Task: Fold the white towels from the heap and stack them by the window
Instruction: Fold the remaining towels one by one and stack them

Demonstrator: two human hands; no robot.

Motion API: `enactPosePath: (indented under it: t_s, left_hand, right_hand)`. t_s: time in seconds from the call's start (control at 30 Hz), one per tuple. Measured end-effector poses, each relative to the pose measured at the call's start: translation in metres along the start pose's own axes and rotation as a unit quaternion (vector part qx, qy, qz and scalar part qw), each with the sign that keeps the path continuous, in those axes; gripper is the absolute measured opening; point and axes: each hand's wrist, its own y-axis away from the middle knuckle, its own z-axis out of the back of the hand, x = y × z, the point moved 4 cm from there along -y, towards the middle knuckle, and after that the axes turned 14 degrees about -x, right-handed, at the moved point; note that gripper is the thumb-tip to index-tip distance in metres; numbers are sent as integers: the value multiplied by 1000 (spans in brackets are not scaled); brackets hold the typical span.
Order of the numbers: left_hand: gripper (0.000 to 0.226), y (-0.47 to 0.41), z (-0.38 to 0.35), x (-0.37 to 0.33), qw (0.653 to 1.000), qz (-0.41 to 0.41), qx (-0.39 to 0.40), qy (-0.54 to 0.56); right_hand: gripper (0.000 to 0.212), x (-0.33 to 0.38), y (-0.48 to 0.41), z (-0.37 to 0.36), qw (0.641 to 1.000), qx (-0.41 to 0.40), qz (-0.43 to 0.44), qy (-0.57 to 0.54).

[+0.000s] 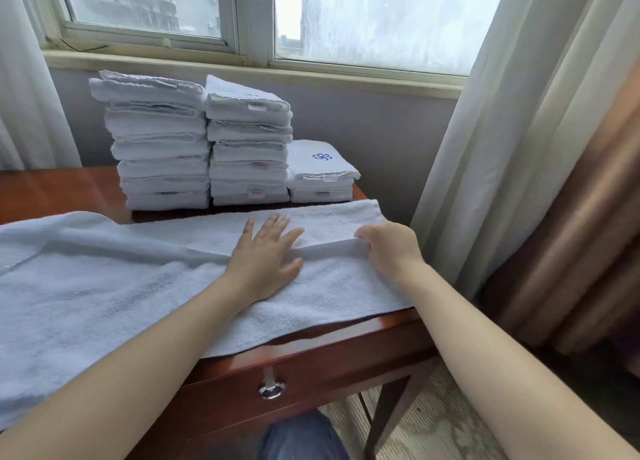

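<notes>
left hand (265, 257) flat on towel (104, 286), right hand (389, 248) pinching fold

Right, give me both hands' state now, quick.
Left hand: open, flat on the towel.
Right hand: closed grip on the towel's folded edge.

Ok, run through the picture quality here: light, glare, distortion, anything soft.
Head view: soft daylight comes from the window, whose panes look washed out; wide-angle bending curves the table edge and stretches both forearms; the towel under the left hand and right hand is sharp; shadows are faint; the stacks read clearly.
</notes>
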Motion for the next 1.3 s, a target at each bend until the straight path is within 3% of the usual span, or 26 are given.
enactPosePath:
  t_s: [0.3,0.43,0.57,0.7,0.9,1.3]
  left_hand:
    - [57,2,4,-5,999,3,16,35]
    - [55,3,5,-6,998,17,15,53]
    - [36,5,20,-11,998,8,-52,39]
    - [34,14,38,7,993,53,-90,61]
    - [32,58,85,90,982,134,-126,45]
    - [30,164,139,225,958,274,-79,-29]
  right_hand:
    - [38,-1,-2,-2,997,9,-51,53]
    - [31,10,-1,-3,997,39,-71,10]
    - [37,36,-3,6,990,53,-93,-92]
    - [36,79,-7,13,980,46,-80,-176]
    - [36,161,-21,12,959,60,-35,-275]
    - [37,356,-49,-3,927,85,108,-348]
